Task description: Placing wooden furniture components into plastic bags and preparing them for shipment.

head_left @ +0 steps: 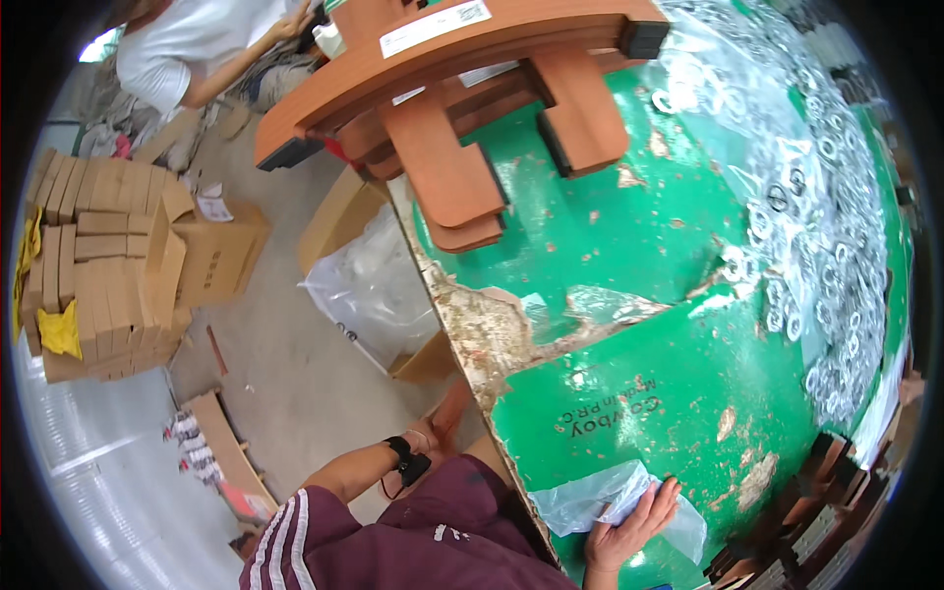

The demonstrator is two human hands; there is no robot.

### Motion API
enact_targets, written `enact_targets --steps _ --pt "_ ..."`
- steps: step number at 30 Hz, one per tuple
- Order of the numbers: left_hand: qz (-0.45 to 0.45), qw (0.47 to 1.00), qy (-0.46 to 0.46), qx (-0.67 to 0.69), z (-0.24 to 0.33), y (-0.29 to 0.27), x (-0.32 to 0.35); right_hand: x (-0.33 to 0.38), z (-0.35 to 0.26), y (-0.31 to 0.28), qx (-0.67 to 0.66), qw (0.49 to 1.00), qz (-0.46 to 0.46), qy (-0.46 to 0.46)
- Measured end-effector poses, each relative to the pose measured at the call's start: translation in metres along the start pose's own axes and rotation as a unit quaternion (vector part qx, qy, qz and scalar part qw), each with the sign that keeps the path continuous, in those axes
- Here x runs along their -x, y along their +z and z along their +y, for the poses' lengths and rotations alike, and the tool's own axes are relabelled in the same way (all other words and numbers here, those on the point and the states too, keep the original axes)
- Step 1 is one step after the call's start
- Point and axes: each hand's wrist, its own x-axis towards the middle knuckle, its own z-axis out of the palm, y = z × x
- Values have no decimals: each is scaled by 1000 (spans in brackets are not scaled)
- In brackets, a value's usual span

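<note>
Down at the near edge of the green desk [629,374], the right hand [629,531] lies flat, fingers [661,497] spread, on a clear plastic bag [600,501] whose long axis runs left to right. Meanwhile the left hand [438,428] hangs below the desk edge, its grip unclear.

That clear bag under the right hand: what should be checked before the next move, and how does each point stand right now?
1. Right hand flat on clear bag: ok.
2. Bag lies fully on green table: ok.
3. Bag's contents: cannot tell.
4. Left hand free to help: not ok, it hangs below the table edge.
5. Wooden parts clear of the bag: ok, at the far end.
6. Washers within reach: cannot tell.
</note>
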Motion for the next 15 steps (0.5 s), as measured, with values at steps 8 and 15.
enact_targets --steps 8,15 --pt "-183 975 35 -125 -19 -76 -7 10 -6 -3 -30 999 20 -16" --pt "310 904 266 -123 50 -167 104 10 -7 5 -61 993 99 -10"
